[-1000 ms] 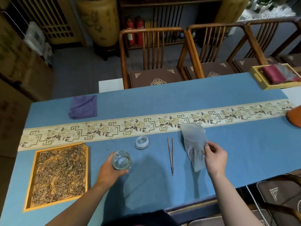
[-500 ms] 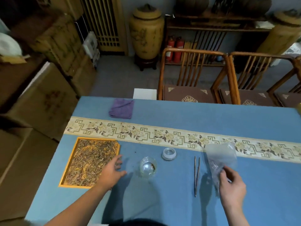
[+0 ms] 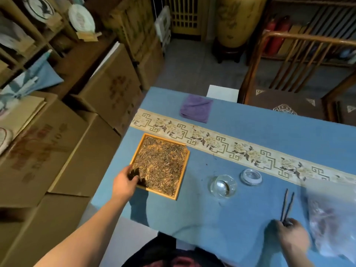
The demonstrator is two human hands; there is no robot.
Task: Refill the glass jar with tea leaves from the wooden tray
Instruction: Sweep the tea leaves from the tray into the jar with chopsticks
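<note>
A square wooden tray (image 3: 182, 171) full of dry tea leaves (image 3: 161, 162) lies on the blue tablecloth at the left. My left hand (image 3: 125, 183) is at its near left corner, fingers closed on a dark pinch of leaves. The open glass jar (image 3: 223, 186) stands alone right of the tray, with its lid (image 3: 251, 176) just beyond it. My right hand (image 3: 290, 236) rests at the near end of the wooden tweezers (image 3: 287, 206), fingers touching them. A clear plastic bag (image 3: 331, 214) lies to the right of that hand.
A folded purple cloth (image 3: 195, 108) sits at the table's far left. A patterned runner (image 3: 240, 149) crosses the table. Cardboard boxes (image 3: 57, 151) stack up left of the table edge. Wooden chairs (image 3: 292, 78) stand behind the far side.
My left hand left the jar and moved into the tray's near corner, closing on leaves. My right hand let go of the plastic bag and dropped to the tweezers. The view swung left.
</note>
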